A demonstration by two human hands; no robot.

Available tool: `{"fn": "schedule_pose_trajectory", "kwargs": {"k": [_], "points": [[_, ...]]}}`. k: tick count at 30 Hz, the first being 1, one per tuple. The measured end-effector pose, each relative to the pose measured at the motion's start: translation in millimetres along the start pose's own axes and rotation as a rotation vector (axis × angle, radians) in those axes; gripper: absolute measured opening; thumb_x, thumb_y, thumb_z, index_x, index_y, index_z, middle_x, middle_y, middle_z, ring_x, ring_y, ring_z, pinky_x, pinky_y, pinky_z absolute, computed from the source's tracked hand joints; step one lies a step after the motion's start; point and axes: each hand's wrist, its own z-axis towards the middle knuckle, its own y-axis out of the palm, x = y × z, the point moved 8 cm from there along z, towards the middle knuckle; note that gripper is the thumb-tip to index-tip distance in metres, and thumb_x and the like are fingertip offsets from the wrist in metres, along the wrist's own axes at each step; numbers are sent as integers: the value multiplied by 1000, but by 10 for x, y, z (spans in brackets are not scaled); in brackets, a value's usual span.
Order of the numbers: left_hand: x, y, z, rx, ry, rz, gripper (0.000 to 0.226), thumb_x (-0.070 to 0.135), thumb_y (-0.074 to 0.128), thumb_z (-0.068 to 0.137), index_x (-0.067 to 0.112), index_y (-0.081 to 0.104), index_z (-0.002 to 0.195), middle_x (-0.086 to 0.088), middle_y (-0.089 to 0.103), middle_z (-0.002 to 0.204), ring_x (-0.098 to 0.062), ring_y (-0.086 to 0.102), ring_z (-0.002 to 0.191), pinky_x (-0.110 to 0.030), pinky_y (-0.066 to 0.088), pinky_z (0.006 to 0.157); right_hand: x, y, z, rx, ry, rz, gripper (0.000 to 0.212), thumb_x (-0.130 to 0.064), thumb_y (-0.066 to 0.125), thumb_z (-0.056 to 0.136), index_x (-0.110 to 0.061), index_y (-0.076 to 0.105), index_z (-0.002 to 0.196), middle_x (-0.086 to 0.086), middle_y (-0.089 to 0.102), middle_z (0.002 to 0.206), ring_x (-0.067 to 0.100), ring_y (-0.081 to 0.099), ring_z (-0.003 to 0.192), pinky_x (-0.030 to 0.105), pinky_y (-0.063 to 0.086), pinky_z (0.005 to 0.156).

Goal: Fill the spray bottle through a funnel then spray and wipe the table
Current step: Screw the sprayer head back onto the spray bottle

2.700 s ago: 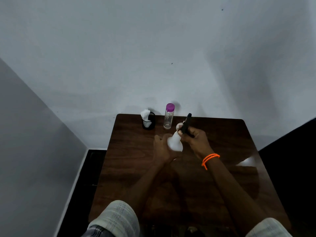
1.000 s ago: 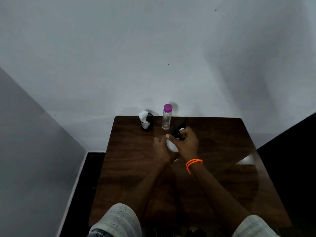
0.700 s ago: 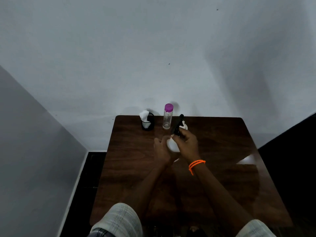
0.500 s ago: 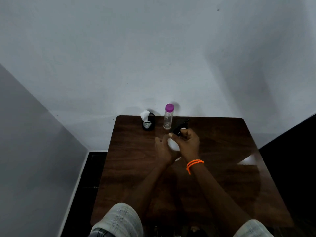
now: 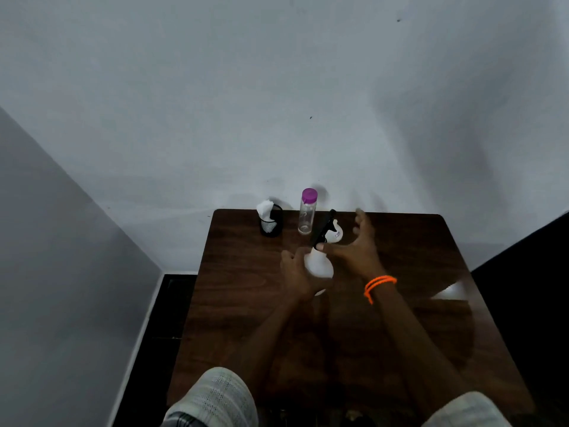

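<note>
Holding the bottle (image 5: 318,266) round its fat white belly, the left hand (image 5: 297,277) was wrapped tight and kept it standing on the table (image 5: 415,334). Just above that grip the black spray top (image 5: 323,229) sat tilted on the neck. The right hand (image 5: 354,251) was spread wide open with nothing in it, its thumb touching the neck right over the left fingers.

My guess was that the top was being twisted, most likely to get the bottle open for filling, but I could not tell if it was coming off or going on. Next, the right hand would need to close on the black top again and turn it while the left hand kept the bottle from spinning.

Past the grip stood a tall clear bottle (image 5: 307,215) with a purple cap. Beside it was a black mesh cup (image 5: 271,224) with soft white tissue poking out. The bottle looked smooth and round. The table was dark, shiny wood. No funnel showed.
</note>
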Motion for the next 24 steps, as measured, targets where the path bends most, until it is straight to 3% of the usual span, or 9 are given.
{"fn": "schedule_pose_trajectory", "kwargs": {"k": [3, 6, 8, 10, 15, 19, 21, 24], "points": [[23, 22, 4, -33, 18, 22, 94, 49, 94, 47, 30, 52, 128, 5, 35, 116, -16, 45, 109, -36, 50, 89, -185, -36, 219, -245, -69, -104, 115, -23, 99, 49, -32, 42, 149, -5, 42, 154, 11, 42, 137, 40, 38, 116], [58, 36, 23, -49, 34, 24, 96, 47, 95, 49, 28, 50, 132, 4, 34, 118, -18, 45, 113, -36, 50, 90, -273, 98, 257, -493, -109, -177, 76, -21, 96, 56, -30, 67, 125, -5, 70, 125, 16, 62, 122, 54, 43, 111], [85, 23, 39, -42, 41, 20, 97, 46, 95, 50, 28, 49, 133, 5, 32, 118, -18, 44, 114, -38, 51, 92, -340, 148, 196, -549, -124, -183, 50, -15, 93, 62, -22, 76, 108, 0, 76, 110, 17, 69, 111, 51, 49, 105], [95, 4, 61, -24, 46, 10, 96, 47, 95, 49, 30, 50, 132, 5, 33, 117, -18, 46, 112, -40, 52, 92, -340, 160, 163, -523, -132, -154, 35, -11, 92, 65, -17, 79, 97, 4, 78, 103, 18, 72, 104, 45, 55, 98], [85, -19, 98, 5, 43, 0, 90, 50, 93, 47, 31, 52, 125, 3, 36, 117, -19, 48, 109, -41, 53, 90, -93, 93, 117, -237, -98, -31, 46, -13, 98, 56, 1, 67, 86, 11, 70, 78, 19, 67, 74, 43, 56, 75], [98, -9, 98, 16, 41, -8, 89, 49, 94, 45, 29, 55, 123, 0, 39, 115, -21, 51, 105, -41, 53, 90, -108, 99, -9, -89, -143, 65, 57, -9, 97, 57, -16, 69, 107, 4, 75, 103, 20, 73, 96, 33, 60, 84], [113, 3, 84, 19, 35, -14, 89, 50, 92, 44, 28, 56, 122, -1, 41, 114, -21, 51, 103, -42, 53, 89, -81, 133, -69, -51, -127, 79, 51, -10, 96, 61, -20, 74, 106, -2, 78, 100, 14, 74, 96, 34, 61, 87], [125, 32, 68, 17, 22, -25, 89, 49, 94, 42, 22, 58, 120, -3, 42, 112, -23, 52, 102, -44, 54, 88, 17, 123, -109, 54, -81, 21, 43, -31, 97, 57, -20, 79, 94, -6, 79, 88, 9, 75, 87, 41, 61, 85]]}}
